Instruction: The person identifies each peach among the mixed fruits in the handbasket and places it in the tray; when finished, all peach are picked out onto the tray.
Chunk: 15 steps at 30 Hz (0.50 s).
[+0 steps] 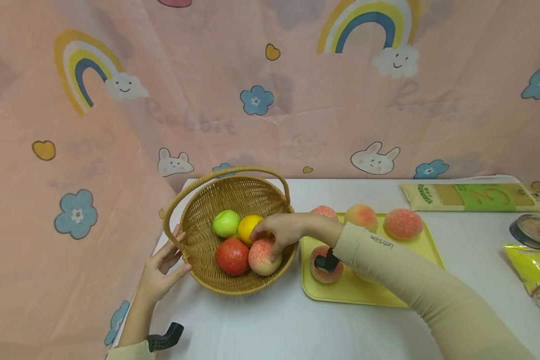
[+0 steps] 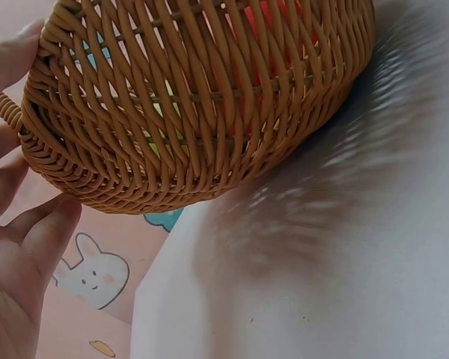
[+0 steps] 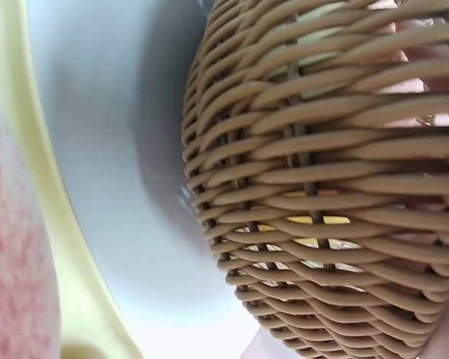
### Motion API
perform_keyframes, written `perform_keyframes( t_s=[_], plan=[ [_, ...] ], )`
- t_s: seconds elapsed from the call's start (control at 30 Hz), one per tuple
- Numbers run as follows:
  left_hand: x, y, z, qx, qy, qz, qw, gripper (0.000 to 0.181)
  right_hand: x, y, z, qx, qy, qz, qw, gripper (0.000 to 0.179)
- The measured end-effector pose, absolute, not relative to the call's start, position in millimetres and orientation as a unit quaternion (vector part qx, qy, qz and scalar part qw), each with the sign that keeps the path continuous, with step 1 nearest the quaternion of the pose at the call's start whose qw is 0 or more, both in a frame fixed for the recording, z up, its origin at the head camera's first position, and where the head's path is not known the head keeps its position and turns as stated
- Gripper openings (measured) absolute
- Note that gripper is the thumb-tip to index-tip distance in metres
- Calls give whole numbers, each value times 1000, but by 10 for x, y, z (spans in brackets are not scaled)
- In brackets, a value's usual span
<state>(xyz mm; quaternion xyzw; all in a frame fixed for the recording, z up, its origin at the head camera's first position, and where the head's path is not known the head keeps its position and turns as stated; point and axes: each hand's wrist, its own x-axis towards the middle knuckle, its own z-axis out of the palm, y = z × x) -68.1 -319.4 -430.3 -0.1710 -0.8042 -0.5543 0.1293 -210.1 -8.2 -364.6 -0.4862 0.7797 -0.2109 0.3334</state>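
Observation:
A round wicker basket (image 1: 198,260) with a tall handle stands on the white table. In it lie a green apple (image 1: 226,223), a yellow-orange fruit (image 1: 248,227), a red fruit (image 1: 232,257) and a pink-white peach (image 1: 264,258). My right hand (image 1: 288,228) reaches over the basket's right rim and holds the peach, with fingers and thumb around its top. At the left rim, my left hand (image 1: 158,275) grips the basket beside the handle's base. Its fingers (image 2: 51,224) touch the weave in the left wrist view. Only the basket's outer wall (image 3: 322,172) fills most of the right wrist view.
Right of the basket sits a yellow tray (image 1: 315,292) with several peaches (image 1: 403,223), partly under my right forearm. Farther right are a long noodle packet (image 1: 477,197), a round tin (image 1: 534,231) and a yellow bag (image 1: 537,272). A patterned pink cloth (image 1: 297,140) hangs behind.

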Motion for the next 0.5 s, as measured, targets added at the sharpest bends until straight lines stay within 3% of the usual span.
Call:
perform_keyframes(
  t_s=[0.5],
  plan=[
    [-688,-3198,-4304,-180,-803,-553,132,70,-2067,-110,-3667,-503,790,-168,308,61]
  ],
)
